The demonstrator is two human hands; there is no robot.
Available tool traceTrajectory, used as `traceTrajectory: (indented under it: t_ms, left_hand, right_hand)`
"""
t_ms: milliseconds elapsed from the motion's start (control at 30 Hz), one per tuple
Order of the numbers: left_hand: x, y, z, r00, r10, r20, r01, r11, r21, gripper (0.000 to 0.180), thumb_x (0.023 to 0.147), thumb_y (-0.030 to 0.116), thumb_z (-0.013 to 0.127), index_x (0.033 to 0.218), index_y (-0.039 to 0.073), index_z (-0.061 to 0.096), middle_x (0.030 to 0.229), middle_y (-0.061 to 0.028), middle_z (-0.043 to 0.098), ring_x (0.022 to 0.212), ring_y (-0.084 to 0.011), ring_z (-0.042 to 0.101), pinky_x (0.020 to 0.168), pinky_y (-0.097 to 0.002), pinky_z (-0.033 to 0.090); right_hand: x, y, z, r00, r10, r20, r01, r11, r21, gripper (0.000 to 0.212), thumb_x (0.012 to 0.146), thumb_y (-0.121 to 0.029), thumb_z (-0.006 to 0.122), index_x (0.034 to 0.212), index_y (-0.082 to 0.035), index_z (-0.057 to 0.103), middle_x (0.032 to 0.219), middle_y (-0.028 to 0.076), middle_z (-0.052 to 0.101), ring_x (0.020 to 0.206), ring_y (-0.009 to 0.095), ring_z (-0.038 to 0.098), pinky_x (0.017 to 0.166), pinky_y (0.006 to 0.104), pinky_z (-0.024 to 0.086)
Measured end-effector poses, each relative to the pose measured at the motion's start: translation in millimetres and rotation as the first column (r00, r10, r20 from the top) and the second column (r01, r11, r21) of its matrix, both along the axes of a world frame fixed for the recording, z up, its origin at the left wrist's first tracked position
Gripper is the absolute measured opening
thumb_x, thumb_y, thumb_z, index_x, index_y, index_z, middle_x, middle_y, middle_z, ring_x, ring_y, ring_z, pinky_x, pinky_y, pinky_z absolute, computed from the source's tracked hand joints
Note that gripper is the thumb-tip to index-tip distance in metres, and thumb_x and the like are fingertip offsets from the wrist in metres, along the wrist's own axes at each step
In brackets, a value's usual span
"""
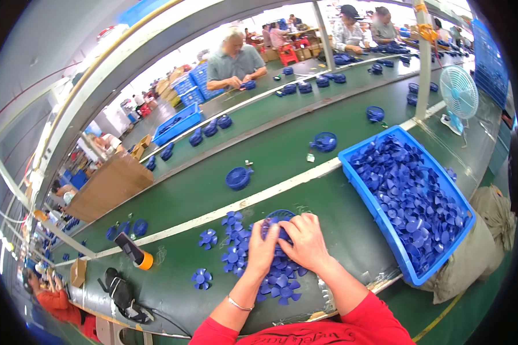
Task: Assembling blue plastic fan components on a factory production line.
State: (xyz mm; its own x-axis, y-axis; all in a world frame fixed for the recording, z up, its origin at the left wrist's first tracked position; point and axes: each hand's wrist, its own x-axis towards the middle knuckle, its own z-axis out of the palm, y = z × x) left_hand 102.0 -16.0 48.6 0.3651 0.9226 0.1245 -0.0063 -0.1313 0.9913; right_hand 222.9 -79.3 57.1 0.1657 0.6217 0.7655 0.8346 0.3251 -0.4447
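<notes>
Over the bench (175, 293), a blue housing (281, 214) is being gripped by both hands, the left hand (263, 248) closed on one side, the right hand (305, 241) on the other, presumably for steadiness; exact finger contact is hidden. Blades (236, 244) are heaped right under the wrists, likely for quick reach, and more are held in the crate (375, 214), just rightward.

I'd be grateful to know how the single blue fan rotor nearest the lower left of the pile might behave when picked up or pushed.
The blue fan rotor is probably light, being small with thin-looking blades. Its spread blades seem to hold their shape, suggesting it's fairly stiff. Lying flat on the green work surface, it would likely slide rather than roll.
</notes>
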Motion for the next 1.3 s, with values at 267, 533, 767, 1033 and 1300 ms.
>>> traceTrajectory:
  t_ms: [267, 533, 767, 1033, 1300]
  left_hand:
    - [-4, 1, 4, 0.995, 0.009, -0.097, 0.001, 0.994, 0.107, 0.031, 0.083, 0.016, 0.067, 0.108, 0.001, 0.056, 0.100, -0.0079, 0.061, 0.093, -0.0143, 0.056, 0.084, -0.0293, 0.045]
    - [1, 4, 3, 0.971, -0.057, -0.232, 0.103, 0.976, 0.191, 0.032, 0.076, 0.012, 0.069, 0.102, -0.002, 0.057, 0.091, -0.0132, 0.065, 0.087, -0.0184, 0.062, 0.080, -0.0322, 0.048]
    - [2, 16, -5, 0.987, -0.121, -0.107, 0.133, 0.985, 0.112, 0.028, 0.076, 0.010, 0.069, 0.100, 0.000, 0.058, 0.086, -0.0080, 0.064, 0.080, -0.0136, 0.059, 0.075, -0.0293, 0.048]
    - [11, 14, -3, 0.984, -0.081, -0.161, 0.104, 0.985, 0.139, 0.033, 0.072, 0.016, 0.077, 0.095, 0.001, 0.059, 0.084, -0.0060, 0.064, 0.077, -0.0118, 0.058, 0.073, -0.0282, 0.048]
    - [23, 43, -11, 0.978, -0.152, -0.143, 0.148, 0.988, -0.037, 0.033, 0.078, 0.018, 0.072, 0.103, 0.000, 0.059, 0.098, -0.0070, 0.063, 0.087, -0.0130, 0.057, 0.078, -0.0291, 0.047]
  right_hand:
    - [-6, -3, 7, 0.966, -0.217, -0.141, 0.217, 0.976, -0.011, 0.063, 0.055, -0.024, 0.081, 0.111, -0.006, 0.059, 0.099, 0.011, 0.054, 0.094, 0.031, 0.052, 0.082, 0.0427, 0.040]
    - [8, 0, -6, 0.822, -0.096, -0.561, -0.144, 0.918, -0.369, 0.042, 0.054, -0.016, 0.083, 0.084, 0.000, 0.058, 0.078, 0.016, 0.064, 0.072, 0.026, 0.065, 0.066, 0.0358, 0.051]
    - [-9, 5, -6, 0.880, -0.214, -0.425, 0.080, 0.947, -0.310, 0.041, 0.059, -0.017, 0.081, 0.086, 0.000, 0.054, 0.078, 0.019, 0.061, 0.072, 0.036, 0.063, 0.066, 0.0416, 0.050]
    - [5, 6, -15, 0.815, -0.137, -0.563, -0.055, 0.949, -0.311, 0.033, 0.060, -0.015, 0.077, 0.080, 0.001, 0.056, 0.077, 0.019, 0.061, 0.071, 0.034, 0.062, 0.065, 0.0397, 0.049]
    - [18, 16, -26, 0.786, -0.054, -0.615, -0.119, 0.964, -0.237, 0.069, 0.060, -0.022, 0.084, 0.118, -0.001, 0.053, 0.082, 0.010, 0.064, 0.076, 0.021, 0.064, 0.070, 0.0341, 0.052]
